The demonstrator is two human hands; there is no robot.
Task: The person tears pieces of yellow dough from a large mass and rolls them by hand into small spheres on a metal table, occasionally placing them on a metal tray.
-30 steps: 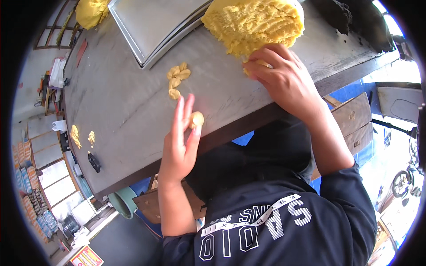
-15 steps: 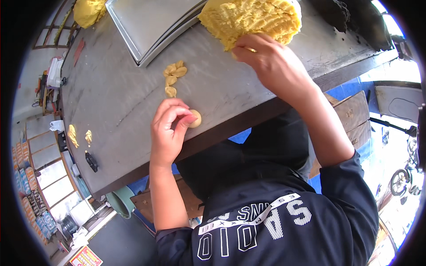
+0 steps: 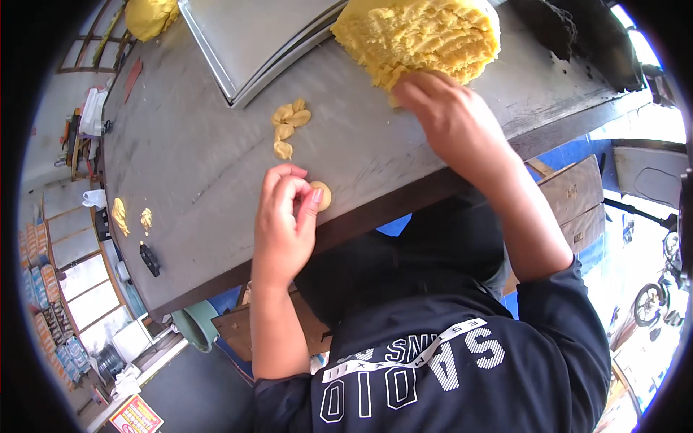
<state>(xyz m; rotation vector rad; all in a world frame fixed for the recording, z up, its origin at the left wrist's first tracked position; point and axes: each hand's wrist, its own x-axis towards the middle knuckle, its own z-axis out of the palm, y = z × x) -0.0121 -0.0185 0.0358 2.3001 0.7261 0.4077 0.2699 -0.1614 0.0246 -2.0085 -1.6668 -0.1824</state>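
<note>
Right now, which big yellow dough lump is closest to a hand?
The wide, rough-topped dough mound by the right hand; the other dough lump sits far off, left of the metal tray.

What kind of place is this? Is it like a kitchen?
Perhaps a small baking workspace: there's a big mound of yellow dough on a grey table, with metal trays beside it and small tan pieces nearby.
</note>
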